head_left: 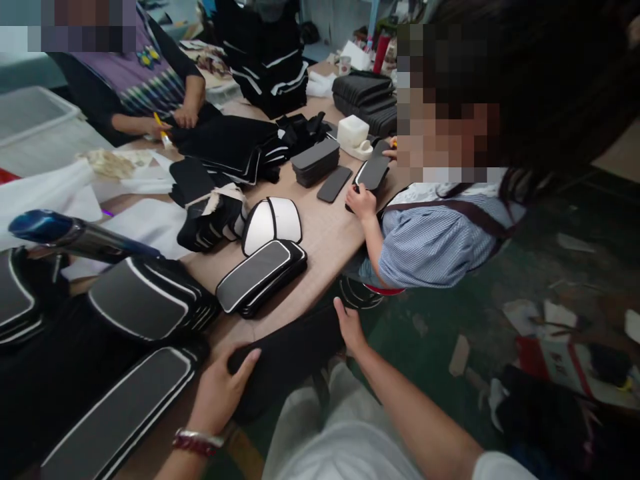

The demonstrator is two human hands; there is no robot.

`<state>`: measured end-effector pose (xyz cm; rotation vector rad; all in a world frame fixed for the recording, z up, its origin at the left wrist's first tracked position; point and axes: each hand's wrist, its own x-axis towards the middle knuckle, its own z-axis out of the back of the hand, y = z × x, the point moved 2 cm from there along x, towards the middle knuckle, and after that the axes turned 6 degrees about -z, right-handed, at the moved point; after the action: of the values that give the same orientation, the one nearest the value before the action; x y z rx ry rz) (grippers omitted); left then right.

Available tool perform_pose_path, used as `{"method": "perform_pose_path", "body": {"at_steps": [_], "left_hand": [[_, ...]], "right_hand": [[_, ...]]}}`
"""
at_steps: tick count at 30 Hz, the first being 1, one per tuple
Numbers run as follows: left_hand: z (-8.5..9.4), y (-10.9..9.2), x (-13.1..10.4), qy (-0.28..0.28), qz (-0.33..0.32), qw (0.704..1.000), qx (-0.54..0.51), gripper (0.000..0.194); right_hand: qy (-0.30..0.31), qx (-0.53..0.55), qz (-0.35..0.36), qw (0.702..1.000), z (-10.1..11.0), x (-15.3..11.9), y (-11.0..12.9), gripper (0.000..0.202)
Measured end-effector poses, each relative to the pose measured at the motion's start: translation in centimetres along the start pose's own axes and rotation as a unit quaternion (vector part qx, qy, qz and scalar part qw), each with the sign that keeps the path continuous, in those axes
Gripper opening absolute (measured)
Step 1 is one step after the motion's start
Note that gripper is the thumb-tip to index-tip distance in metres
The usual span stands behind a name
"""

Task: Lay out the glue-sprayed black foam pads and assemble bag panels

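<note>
Black panel [295, 347], long and plain-faced, is held between both hands above the wearer's lap, beside the near edge of the desk [325, 247]; whether it touches that edge cannot be told. The left hand [217, 390] grips its left end, thumb lying on top, and the right hand [351, 327] takes the far right end, thumb at the upper corner; the other fingers are mostly hidden behind or beneath the panel. A red bracelet [197, 443] circles the left wrist. On the desk, just beyond the panel, lies a small stack of grey-faced pieces [263, 273] edged in white, and behind it sits a curved white piece [261, 225] with black trim. Next to that is a black bundle [193, 230] tied with a pale strip [215, 199]. To the left are more white-edged grey stacks [145, 300], with a shiny blue bottle [85, 233] lying behind them. Farther along, a single grey pad [334, 184] rests near a pile of grey pads [316, 162]. At the right, a co-worker in a blue checked top [425, 240] handles a white-edged grey piece [375, 167]; across the desk, another person holds a yellow-handled brush [163, 132] beside black sheets [225, 143].
</note>
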<state>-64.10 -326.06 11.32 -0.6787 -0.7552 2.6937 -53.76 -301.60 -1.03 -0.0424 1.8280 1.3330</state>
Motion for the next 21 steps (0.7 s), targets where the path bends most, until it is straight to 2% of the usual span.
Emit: {"method": "perform_pose_path", "body": {"at_steps": [3,5,7,10,12,15,17,21], "left_hand": [[1.2,-0.6,-4.0,0.086,0.044,0.989,-0.116,0.05],[1.6,-0.3,-5.9,0.095,0.077,0.983,-0.139,0.051],[1.9,0.0,-7.0,0.09,0.081,0.983,-0.139,0.051],[1.9,0.2,-7.6,0.171,0.03,0.979,-0.109,0.051],[1.9,-0.2,-7.7,0.213,-0.02,0.976,-0.029,0.054],[1.7,-1.7,-8.1,0.176,-0.098,0.976,0.081,0.061],[1.1,-2.9,-8.4,0.163,-0.131,0.974,0.084,0.058],[-0.2,-3.9,-8.4,0.173,-0.125,0.973,0.086,0.05]], "right_hand": [[0.127,0.029,-0.043,0.991,1.1,-3.7,2.1,0.047],[0.227,0.051,-0.081,0.969,1.5,-5.9,3.1,0.051],[0.294,0.071,-0.109,0.947,1.9,-7.8,3.8,0.055],[0.325,0.084,-0.119,0.934,2.1,-10.0,4.4,0.053],[0.32,0.074,-0.102,0.939,2.0,-11.4,5.0,0.05],[0.322,0.045,-0.067,0.943,1.9,-13.5,6.5,0.042],[0.344,0.035,-0.052,0.937,1.9,-14.7,7.8,0.039],[0.393,0.033,-0.059,0.917,2.3,-15.5,9.7,0.045]]}}
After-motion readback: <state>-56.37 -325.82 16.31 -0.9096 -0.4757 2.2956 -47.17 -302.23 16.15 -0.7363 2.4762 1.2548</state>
